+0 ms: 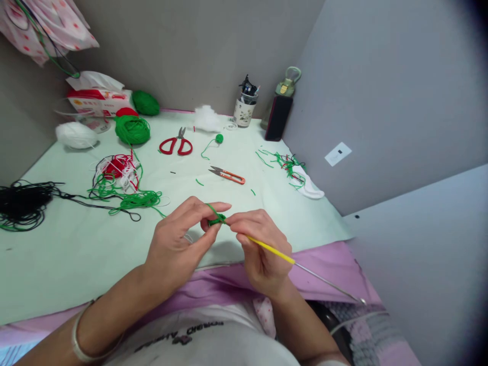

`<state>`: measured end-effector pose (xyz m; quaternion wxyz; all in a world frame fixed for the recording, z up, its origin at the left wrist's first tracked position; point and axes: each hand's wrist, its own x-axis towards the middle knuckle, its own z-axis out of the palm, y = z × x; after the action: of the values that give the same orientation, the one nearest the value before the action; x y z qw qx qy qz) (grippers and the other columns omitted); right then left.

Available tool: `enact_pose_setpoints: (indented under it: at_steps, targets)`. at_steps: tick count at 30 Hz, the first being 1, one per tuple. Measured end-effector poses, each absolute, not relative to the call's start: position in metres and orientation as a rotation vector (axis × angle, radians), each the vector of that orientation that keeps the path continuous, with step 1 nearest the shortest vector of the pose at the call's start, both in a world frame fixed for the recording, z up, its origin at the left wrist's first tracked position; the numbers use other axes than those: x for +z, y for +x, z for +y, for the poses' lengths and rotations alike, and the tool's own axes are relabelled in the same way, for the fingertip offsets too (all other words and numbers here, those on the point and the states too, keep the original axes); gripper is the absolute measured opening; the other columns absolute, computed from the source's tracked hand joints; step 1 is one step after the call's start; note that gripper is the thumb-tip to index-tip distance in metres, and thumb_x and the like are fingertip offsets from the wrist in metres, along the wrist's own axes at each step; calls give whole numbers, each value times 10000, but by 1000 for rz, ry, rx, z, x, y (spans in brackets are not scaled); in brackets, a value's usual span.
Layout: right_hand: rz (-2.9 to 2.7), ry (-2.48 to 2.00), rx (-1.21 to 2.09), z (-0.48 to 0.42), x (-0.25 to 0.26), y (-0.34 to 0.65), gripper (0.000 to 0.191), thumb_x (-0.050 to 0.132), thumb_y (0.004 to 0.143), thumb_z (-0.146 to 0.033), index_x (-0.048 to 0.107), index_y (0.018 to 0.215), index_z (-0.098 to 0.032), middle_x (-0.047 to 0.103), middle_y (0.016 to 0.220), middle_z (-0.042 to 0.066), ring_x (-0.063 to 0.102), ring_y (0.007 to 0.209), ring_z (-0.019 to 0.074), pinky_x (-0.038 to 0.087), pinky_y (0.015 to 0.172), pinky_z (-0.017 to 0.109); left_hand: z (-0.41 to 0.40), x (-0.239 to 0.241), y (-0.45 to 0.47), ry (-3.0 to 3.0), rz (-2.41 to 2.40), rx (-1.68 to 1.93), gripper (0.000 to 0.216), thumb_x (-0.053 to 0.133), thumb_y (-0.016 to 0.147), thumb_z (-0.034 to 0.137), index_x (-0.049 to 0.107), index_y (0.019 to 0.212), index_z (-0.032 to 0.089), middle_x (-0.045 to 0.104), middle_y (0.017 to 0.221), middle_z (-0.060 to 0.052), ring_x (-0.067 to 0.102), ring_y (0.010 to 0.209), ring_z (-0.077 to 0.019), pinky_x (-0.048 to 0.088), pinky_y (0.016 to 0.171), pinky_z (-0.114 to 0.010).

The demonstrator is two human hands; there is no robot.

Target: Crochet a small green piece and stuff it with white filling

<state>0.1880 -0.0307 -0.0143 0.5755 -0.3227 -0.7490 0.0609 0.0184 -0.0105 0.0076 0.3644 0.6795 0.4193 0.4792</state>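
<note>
My left hand (179,241) pinches a small green crochet piece (217,219) between thumb and fingers, with green yarn running over the index finger. In my right hand (263,249) is a crochet hook (272,249) with a yellow grip and a metal shaft slanting down to the right. The hook's working tip meets the green piece where both hands come together, and the fingers hide most of it. Both hands are just above the near part of the table.
Beyond my hands lie orange thread snips (229,175), red-handled scissors (179,145) and a small green ball (219,138). Tangled yarn (122,178) and a black bundle (26,203) are left. A bottle (285,89), phone (279,118) and pen cup (244,112) stand behind; yarn scraps (290,165) lie right.
</note>
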Motion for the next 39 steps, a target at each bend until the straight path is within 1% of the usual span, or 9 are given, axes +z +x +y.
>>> enact_pose_setpoints:
  at_steps: [7,13,17,21,27,29,32,35,39]
  targets:
    - [-1762,-778,-225,-26,-34,176,239,576,982,-61,690,1164,-166,774,1031,154,735,984,234,635,771,353,-6,0,19,1779,1152,1254,327,665,916,137,768,1209,242,659,875,7,621,750,-136,543,803,-281]
    - [-1733,-777,-88,-23,-34,175,213,567,997,-73,694,1141,-165,782,1019,143,745,916,211,645,754,347,-3,-6,18,1970,1134,1342,303,638,923,101,782,1146,248,686,901,4,609,730,-124,548,781,-261]
    - [-1747,-816,-312,-20,-44,172,279,617,956,-42,706,1193,-160,782,1069,158,743,991,239,654,792,359,-2,-7,21,1627,1163,1232,383,701,899,171,748,1273,238,682,890,13,642,800,-136,551,870,-277]
    - [-1698,-795,-296,-18,-53,171,386,636,954,-45,698,1306,-191,771,1114,141,745,1031,236,662,799,359,-5,-5,21,1365,1090,1152,383,748,893,243,751,1275,253,693,905,17,645,886,-149,533,906,-273]
    - [-1757,-854,-362,-23,-45,175,473,637,956,-53,668,1389,-241,773,1055,104,736,979,236,655,811,371,-4,1,16,1047,904,1098,445,837,853,279,757,1288,322,618,863,40,540,775,-103,492,785,-216]
    - [-1733,-823,-296,-24,-40,175,470,625,974,-72,661,1392,-282,781,1059,85,739,967,228,654,779,370,-1,3,15,893,797,949,492,855,829,302,753,1310,308,592,836,34,512,735,-98,476,713,-206]
    - [-1647,-763,18,-26,-32,178,385,592,1008,-115,692,1331,-301,790,1065,71,750,953,219,644,755,378,3,5,10,816,753,854,498,870,804,305,772,1292,284,561,810,28,478,694,-92,447,649,-196]
    - [-1483,-791,345,-30,-21,182,292,572,1019,-119,756,1187,-272,789,981,52,740,866,195,622,745,366,4,5,4,937,817,936,400,860,821,283,812,1217,316,570,838,24,505,732,-94,450,686,-195]
    - [-1230,-773,735,-32,-15,184,214,598,1031,-193,799,1033,-268,761,900,28,688,718,152,581,640,314,3,2,-1,1157,871,969,328,828,871,277,821,1184,374,591,867,21,527,788,-111,454,724,-209]
